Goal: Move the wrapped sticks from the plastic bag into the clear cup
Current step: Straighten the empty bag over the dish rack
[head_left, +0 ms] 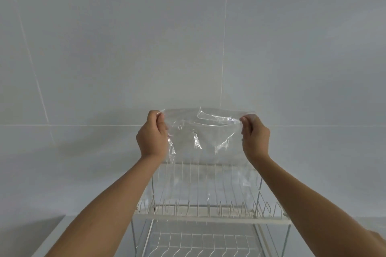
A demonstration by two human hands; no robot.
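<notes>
While both arms reach up and forward, the left hand (153, 134) and the right hand (253, 134) hold a thin, crinkled, transparent plastic bag (203, 131) stretched between them in front of the pale grey tiled wall (188, 37); the left fingers (160, 120) are pinched shut on the bag's upper left corner, and the right fingers (244, 121) are pinched shut on its upper right corner, so the top edge runs taut and nearly level; held this way, spread and against a plain background, the bag can be looked through, which I judge to be the reason for the pose; no wrapped sticks show inside it, only folds and glints of film, though a thin clear-wrapped stick would be hard to make out; the bag hangs above the upper tier of a white wire two-tier dish rack (208, 213), its lower edge reaching down near the rack's back wires, and whether it touches them I cannot tell; the rack stands on a light tabletop (50, 236) against the wall; the clear cup is nowhere in view, nor are any sticks, so how far the transfer has gone cannot be read directly; an empty-looking bag suggests the sticks are already out, and the spread grip would suit a last check.
</notes>
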